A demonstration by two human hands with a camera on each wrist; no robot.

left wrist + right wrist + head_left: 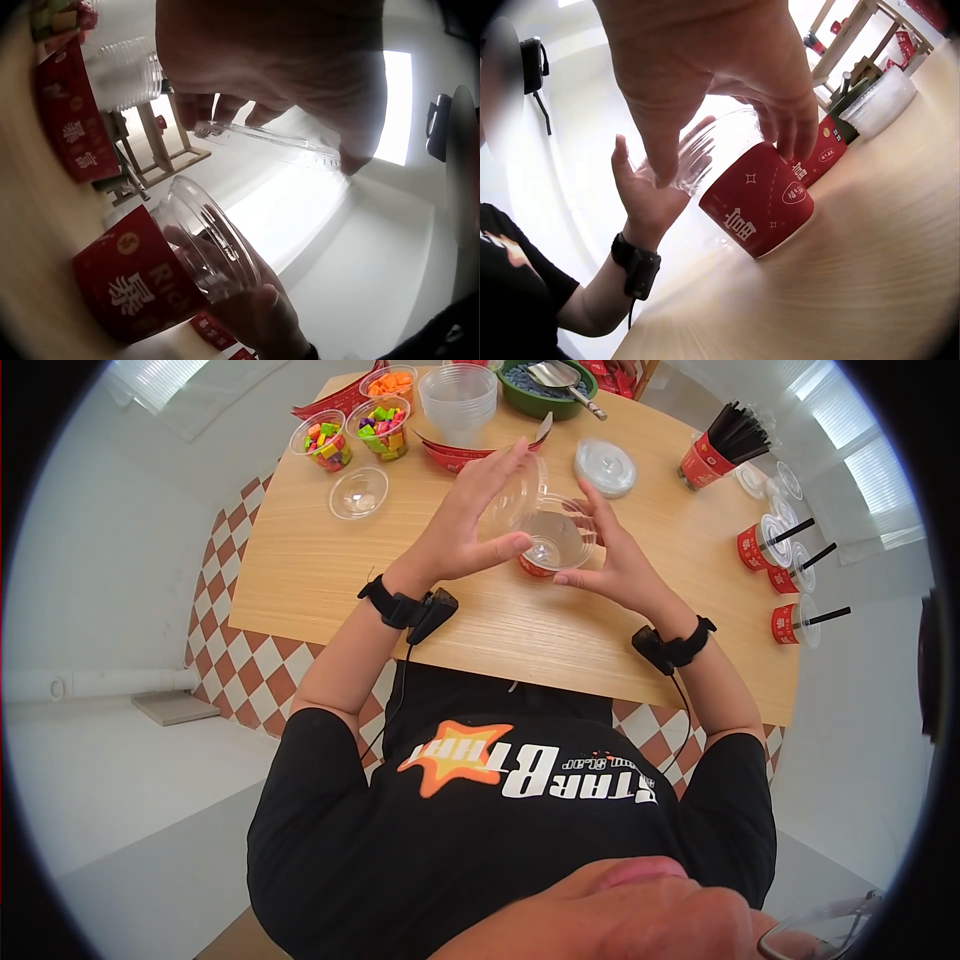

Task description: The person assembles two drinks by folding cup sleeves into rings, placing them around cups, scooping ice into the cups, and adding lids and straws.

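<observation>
A clear plastic cup with a red paper sleeve stands on the table in front of the person. The right hand grips its rim, thumb on the near side and fingers on the far side. Just left of the cup, the left hand holds a clear round lid by its edge, tilted between thumb and fingers. In the left wrist view that lid is apart from the cup's rim. The right wrist view has the red sleeve under the right hand.
Cups of colourful pieces, stacked clear cups and a green bowl with a scoop stand at the back. A lid lies left, stacked lids behind the cup. Black straws and several lidded cups stand right.
</observation>
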